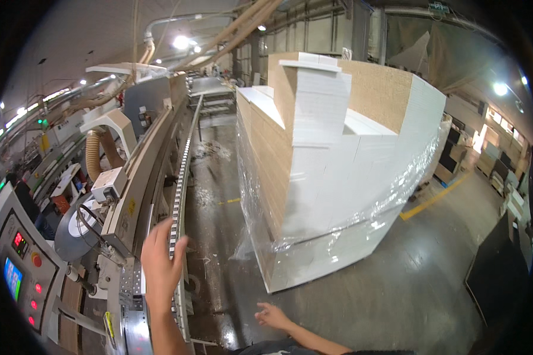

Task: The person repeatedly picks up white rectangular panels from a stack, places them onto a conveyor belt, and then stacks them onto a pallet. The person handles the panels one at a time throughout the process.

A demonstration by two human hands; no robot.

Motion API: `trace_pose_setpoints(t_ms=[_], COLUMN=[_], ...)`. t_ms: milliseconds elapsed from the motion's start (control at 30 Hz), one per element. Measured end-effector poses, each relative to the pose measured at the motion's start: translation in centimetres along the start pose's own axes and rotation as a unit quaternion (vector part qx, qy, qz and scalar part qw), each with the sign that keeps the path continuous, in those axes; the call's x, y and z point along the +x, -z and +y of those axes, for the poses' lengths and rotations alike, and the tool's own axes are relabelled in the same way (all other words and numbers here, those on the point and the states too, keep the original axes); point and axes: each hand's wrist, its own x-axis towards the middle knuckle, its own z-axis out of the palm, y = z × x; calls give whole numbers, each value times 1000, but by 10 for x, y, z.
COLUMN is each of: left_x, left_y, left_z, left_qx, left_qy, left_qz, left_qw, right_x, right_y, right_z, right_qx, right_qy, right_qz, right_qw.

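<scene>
My left hand (pixel 161 257) is raised over the infeed side of a long edge-banding machine (pixel 145 171). Its fingers are stretched out and the thumb stands apart, with nothing visible in its grasp. Beside it runs a roller rail (pixel 184 165), and a narrow white strip (pixel 141 275) shows along the machine bed at the wrist. My right hand (pixel 272 316) hangs low over the floor, fingers loosely extended and holding nothing. Ahead of it stands a tall stack of white-faced boards (pixel 331 189) with tan sides, partly wrapped in clear film (pixel 391 207).
A control panel (pixel 26 260) with a screen and red buttons stands at left. Behind it is a reel of white band (pixel 80 228), near a ribbed hose (pixel 93 155). Dark panels (pixel 497 272) lean at right. A yellow line (pixel 435 198) marks the grey floor.
</scene>
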Motion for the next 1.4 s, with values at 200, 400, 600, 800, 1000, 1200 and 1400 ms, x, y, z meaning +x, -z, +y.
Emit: trace_pose_setpoints(t_ms=[200, 400, 600, 800, 1000, 1200, 1400], left_x=[161, 290, 319, 279, 153, 35, -87], left_y=[-57, -127, -137, -92, 58, 158, 178], left_z=[203, 278, 293, 277, 273, 212, 173], left_qx=[28, 142, 220, 261, 319, 205, 24], left_qy=[-312, -406, -418, -465, -372, -140, -32], left_qz=[119, 205, 149, 230, 285, 252, 119], left_qw=[942, 879, 869, 814, 824, 935, 992], right_x=[-19, -5, -38, -68, -102, -118, -159], right_y=[75, 127, 157, 196, 247, 243, 180], right_z=[0, 108, 106, -38, -233, -431, -510], right_qx=[99, 271, 323, 320, 252, 217, 322], right_qy=[18, 74, 57, 115, 373, 583, 517], right_qz=[-37, 10, 28, -75, -70, -143, -134], right_qw=[994, 960, 944, 937, 890, 770, 782])
